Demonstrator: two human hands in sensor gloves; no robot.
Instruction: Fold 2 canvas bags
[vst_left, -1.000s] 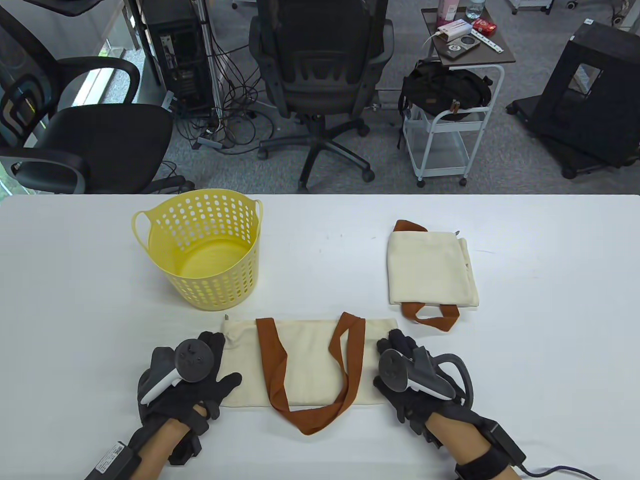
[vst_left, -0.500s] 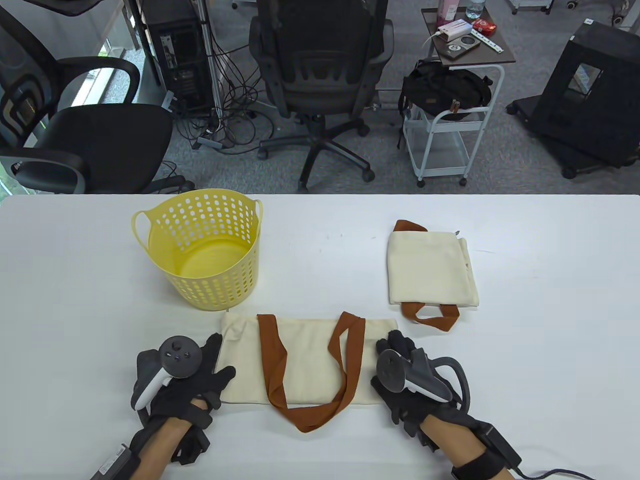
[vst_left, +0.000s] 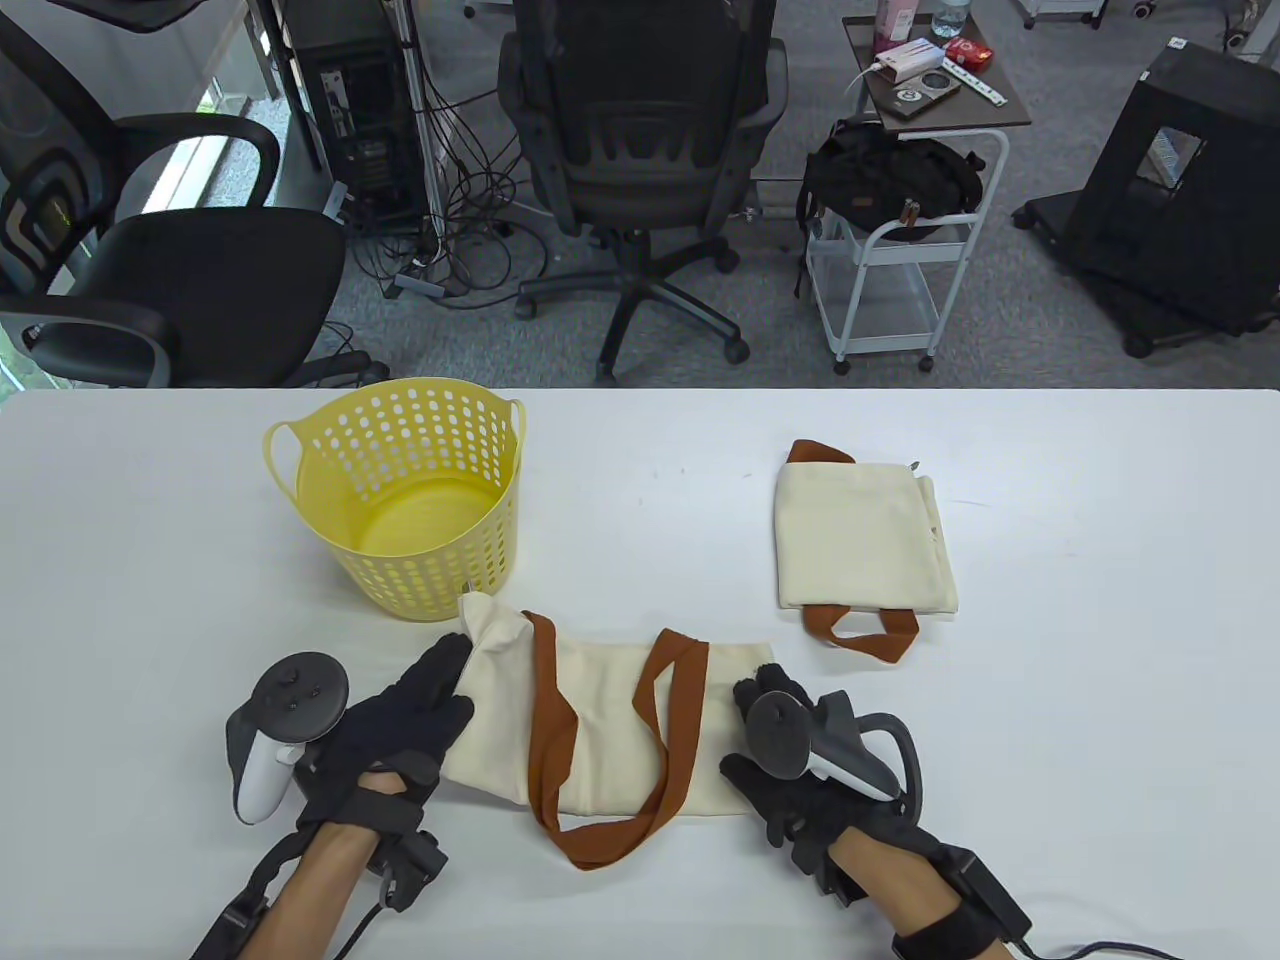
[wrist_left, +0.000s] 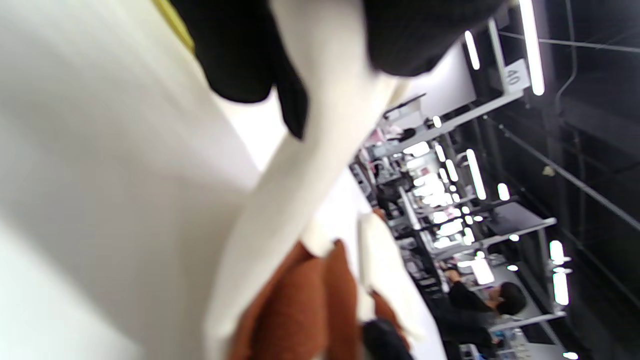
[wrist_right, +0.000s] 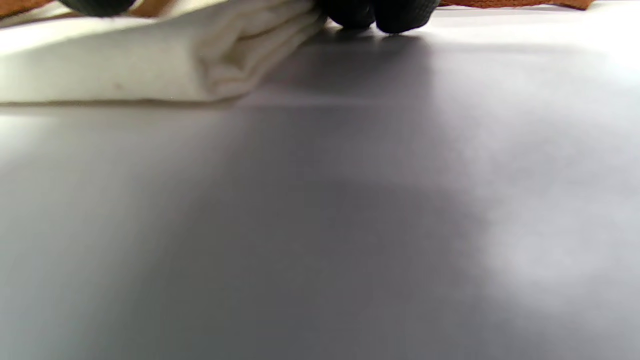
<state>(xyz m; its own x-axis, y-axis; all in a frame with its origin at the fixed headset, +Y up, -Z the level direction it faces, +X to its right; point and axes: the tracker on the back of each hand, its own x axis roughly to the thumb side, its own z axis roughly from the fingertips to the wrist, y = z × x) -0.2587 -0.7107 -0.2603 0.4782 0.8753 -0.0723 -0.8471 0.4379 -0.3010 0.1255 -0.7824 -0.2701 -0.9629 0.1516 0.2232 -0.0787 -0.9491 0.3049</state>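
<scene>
- One bag (vst_left: 865, 535) lies far over on the right side of the table (vst_left: 1100, 600), folded into a neat square with its brown straps poking out. That one looks done.
- The second bag (vst_left: 610, 730) lies close to the person, between the two hands, just in front of the yellow basket (vst_left: 400, 495). Its brown straps (vst_left: 600, 745) lie in a loop on top of it and hang over the near edge.
- The left hand (vst_left: 405, 725) pinches the left end of this bag and lifts it up off the table. In the left wrist view the cloth runs between the dark fingers (wrist_left: 240, 55), so the hand is closed on the bag.
- The right hand (vst_left: 790, 760) rests at the right end of the bag, fingers down on the edge. I cannot tell if it pinches the cloth or just presses it flat.
- I think the step now is folding the second bag in half, left end over to the right end.
- The next move needs the left hand to carry its end across and lay it on the right end, edges lined up.
- The straps may get bunched inside, so they should stay flat or be tucked in.
</scene>
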